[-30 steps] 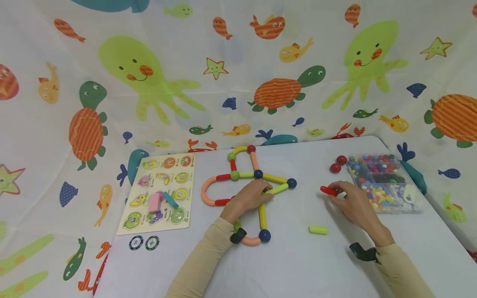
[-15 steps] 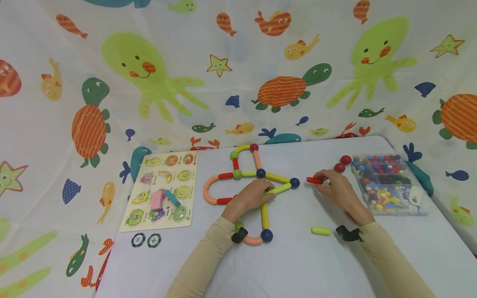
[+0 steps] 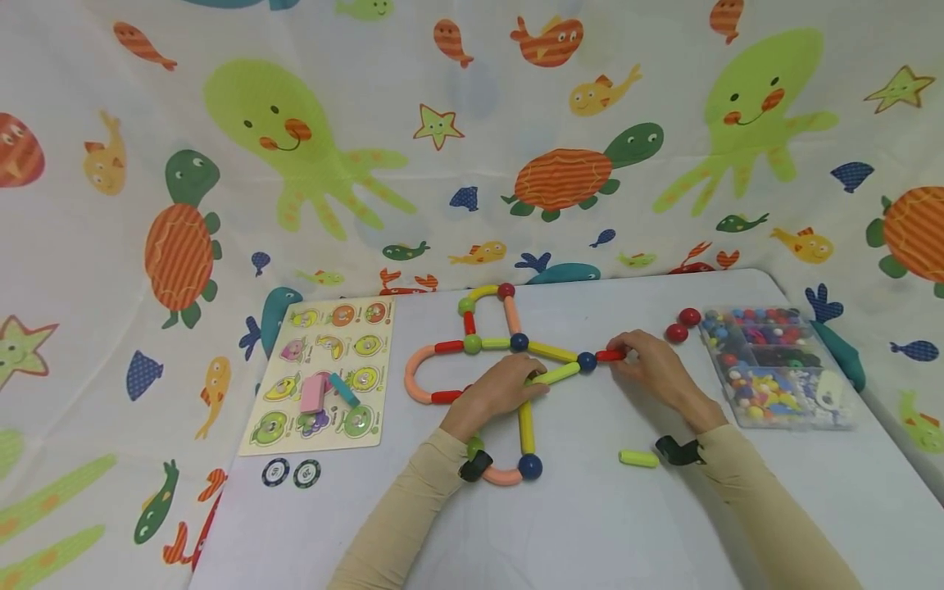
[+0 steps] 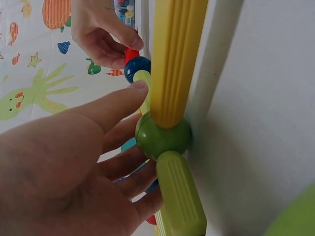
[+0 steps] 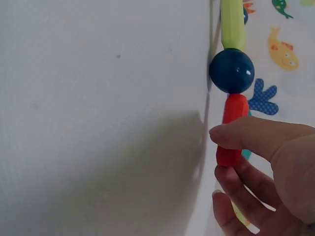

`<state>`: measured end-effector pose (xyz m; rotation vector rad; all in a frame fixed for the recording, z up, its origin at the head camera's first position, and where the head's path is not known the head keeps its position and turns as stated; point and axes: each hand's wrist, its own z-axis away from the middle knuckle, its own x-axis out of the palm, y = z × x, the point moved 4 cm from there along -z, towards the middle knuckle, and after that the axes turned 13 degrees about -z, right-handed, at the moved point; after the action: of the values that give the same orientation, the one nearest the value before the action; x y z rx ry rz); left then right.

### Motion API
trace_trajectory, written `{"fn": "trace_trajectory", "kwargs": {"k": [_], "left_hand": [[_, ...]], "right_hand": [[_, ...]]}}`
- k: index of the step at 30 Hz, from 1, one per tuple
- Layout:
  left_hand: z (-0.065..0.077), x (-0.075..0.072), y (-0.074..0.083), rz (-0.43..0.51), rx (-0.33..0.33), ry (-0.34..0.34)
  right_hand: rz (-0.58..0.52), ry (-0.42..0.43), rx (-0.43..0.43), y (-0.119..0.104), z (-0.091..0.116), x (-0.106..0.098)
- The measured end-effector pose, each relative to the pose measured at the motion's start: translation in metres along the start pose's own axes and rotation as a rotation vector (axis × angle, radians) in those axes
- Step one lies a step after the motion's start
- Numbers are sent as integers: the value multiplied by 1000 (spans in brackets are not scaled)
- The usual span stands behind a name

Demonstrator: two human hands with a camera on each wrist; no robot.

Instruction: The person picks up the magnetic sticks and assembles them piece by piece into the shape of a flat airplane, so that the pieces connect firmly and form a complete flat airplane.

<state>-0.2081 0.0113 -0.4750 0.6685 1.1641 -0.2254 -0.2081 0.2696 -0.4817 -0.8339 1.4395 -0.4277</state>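
Note:
My right hand point(image 3: 656, 373) pinches a short red magnetic stick point(image 3: 608, 356) between thumb and fingers. In the right wrist view the stick's far end meets a dark blue ball point(image 5: 231, 71). My left hand point(image 3: 497, 389) holds a light green stick point(image 3: 556, 374) that runs to this same ball. Its thumb lies on that stick in the left wrist view, with other fingers behind a green ball point(image 4: 162, 135). A yellow stick point(image 3: 553, 351) links the blue ball to another blue ball point(image 3: 519, 342). Curved and straight sticks form loops around them; my left hand hides part.
A loose light green stick point(image 3: 638, 459) lies near the right forearm. Two dark red balls point(image 3: 677, 333) sit beside a clear bead box point(image 3: 811, 424). At left, a fruit puzzle board point(image 3: 304, 447) bears a pink block point(image 3: 312, 395) and a teal block point(image 3: 344, 390); chips point(image 3: 276, 472) lie below.
My right hand has moved left with the red stick, bringing it up to the blue ball. The left hand keeps its place on the light green stick. The head view has shifted slightly.

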Motion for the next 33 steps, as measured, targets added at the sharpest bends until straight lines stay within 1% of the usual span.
{"fn": "trace_trajectory", "kwargs": {"k": [4, 8, 12, 14, 17, 19, 21, 23, 26, 28, 33], "left_hand": [[0, 0, 1, -7, -6, -3], [0, -1, 3, -11, -9, -6], [1, -2, 4, -16, -7, -9], [1, -3, 4, -13, -10, -12], [2, -3, 3, -4, -15, -13], [2, -3, 2, 0, -17, -13], [2, -2, 2, 4, -19, -11], [2, -2, 1, 11, -19, -11], [2, -1, 1, 20, -18, -11], [1, -1, 0, 25, -14, -11], [0, 0, 0, 27, -2, -11]], "right_hand": [[-13, 20, -32, 1, -2, 3], [-21, 43, -41, 1, -3, 4], [-27, 53, -12, 0, -1, 3], [-43, 59, 17, 1, 2, 1], [-55, 103, 37, 2, 9, -6], [-63, 152, 36, 2, 17, -12], [-53, 213, 15, 3, 28, -20], [-42, 271, -4, 3, 41, -27], [-40, 335, -5, 3, 62, -36], [-41, 359, 16, 4, 76, -40], [-23, 376, 97, 6, 111, -45]]}}
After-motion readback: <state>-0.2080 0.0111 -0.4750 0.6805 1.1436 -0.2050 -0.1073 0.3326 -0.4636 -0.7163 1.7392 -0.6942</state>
